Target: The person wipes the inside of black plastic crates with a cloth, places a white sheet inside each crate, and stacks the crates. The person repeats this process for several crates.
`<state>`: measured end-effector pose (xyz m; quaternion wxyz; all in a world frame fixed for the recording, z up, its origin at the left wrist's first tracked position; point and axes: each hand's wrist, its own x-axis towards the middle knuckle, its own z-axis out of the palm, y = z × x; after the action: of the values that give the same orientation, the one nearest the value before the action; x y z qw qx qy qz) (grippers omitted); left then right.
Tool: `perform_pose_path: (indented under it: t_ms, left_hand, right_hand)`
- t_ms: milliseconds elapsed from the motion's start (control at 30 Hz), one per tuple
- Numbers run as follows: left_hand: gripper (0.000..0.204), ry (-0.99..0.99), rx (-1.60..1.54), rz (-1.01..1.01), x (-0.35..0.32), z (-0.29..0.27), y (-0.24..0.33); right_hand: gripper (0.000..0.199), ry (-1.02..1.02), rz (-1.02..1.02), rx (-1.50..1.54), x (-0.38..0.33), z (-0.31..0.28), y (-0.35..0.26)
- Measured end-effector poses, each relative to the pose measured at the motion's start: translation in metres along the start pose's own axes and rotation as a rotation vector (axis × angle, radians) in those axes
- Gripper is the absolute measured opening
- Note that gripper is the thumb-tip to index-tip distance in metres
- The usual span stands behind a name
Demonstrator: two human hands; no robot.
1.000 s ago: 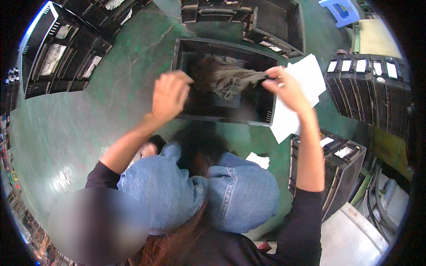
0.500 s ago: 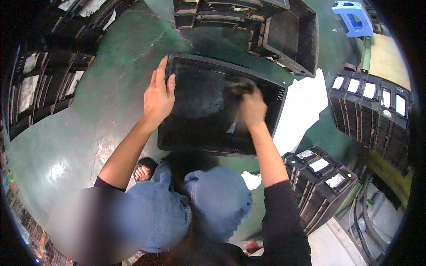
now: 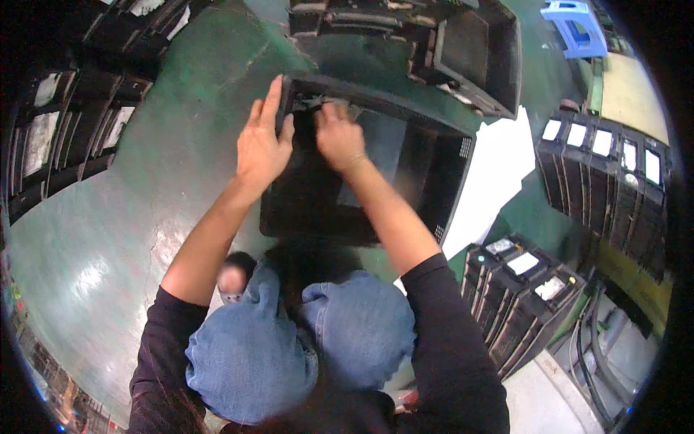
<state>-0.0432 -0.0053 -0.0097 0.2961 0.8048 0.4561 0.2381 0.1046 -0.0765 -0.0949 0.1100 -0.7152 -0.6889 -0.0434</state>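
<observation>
A black plastic bin (image 3: 394,106) lies in front of my knees, its open side facing up. My left hand (image 3: 264,145) grips the bin's left rim near the far corner, thumb inside and fingers along the outside. Inside the bin, near its far left part, my right hand (image 3: 340,137) presses down with bent fingers on a crumpled greyish rag (image 3: 352,110). Most of the rag is hidden under the fingers.
White sheets (image 3: 499,159) lie along the bin's right side. More black bins (image 3: 477,50) stand beyond it, with stacked bins (image 3: 47,145) at left and labelled ones (image 3: 520,289) at right. A blue plastic stool (image 3: 577,29) is at the far right.
My right hand has swept leftward and away from me inside the bin with the rag. My left hand stays on the rim, and the bin has shifted slightly.
</observation>
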Motion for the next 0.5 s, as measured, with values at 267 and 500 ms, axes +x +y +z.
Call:
perform_pose_path:
  t_ms: [267,500]
  left_hand:
    - [0.058,0.002,-0.04,-0.115,-0.002,0.007,0.016]
    - [0.059,0.057,-0.02,-0.039,0.0,0.009,0.012]
  right_hand:
    - [0.025,-0.672,0.207,-0.544,-0.083,-0.085,0.117]
    - [0.022,-0.95,0.106,0.009,-0.154,-0.106,0.076]
